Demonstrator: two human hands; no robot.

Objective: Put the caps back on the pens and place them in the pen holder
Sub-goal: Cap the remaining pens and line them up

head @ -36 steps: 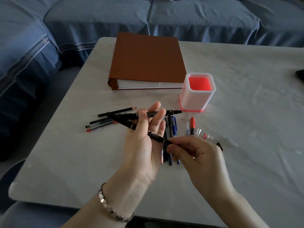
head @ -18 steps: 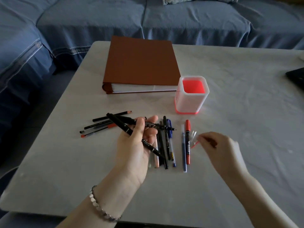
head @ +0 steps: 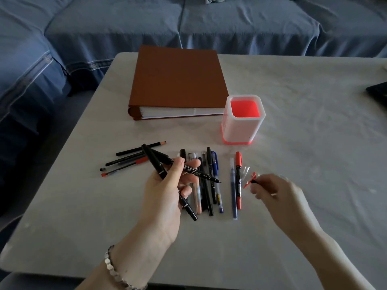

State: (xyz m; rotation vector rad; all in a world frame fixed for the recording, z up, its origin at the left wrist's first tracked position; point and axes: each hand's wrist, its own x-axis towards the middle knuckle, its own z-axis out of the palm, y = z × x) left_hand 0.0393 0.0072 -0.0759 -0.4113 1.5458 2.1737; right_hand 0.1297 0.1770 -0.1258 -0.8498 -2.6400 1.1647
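Observation:
My left hand (head: 167,191) grips two black pens (head: 156,162) above the table, one with its bare tip pointing right. My right hand (head: 272,189) pinches a small black cap (head: 253,181) beside a red cap (head: 250,181) and clear caps (head: 245,171) lying on the table. Several pens (head: 209,185) lie in a row between my hands, among them a blue pen (head: 234,189) and a red-capped pen (head: 238,178). The white pen holder (head: 240,130) with a red inside stands behind them with nothing in it.
A brown binder (head: 178,80) lies behind the pens, left of the holder. Three more pens and a pencil (head: 129,160) lie at the left. A dark object (head: 378,93) sits at the table's right edge. A blue sofa (head: 146,21) surrounds the table (head: 314,143).
My right hand let go of the black pen's end, moved right to the loose caps and took hold of a small black cap. My left hand kept both pens and sank a little.

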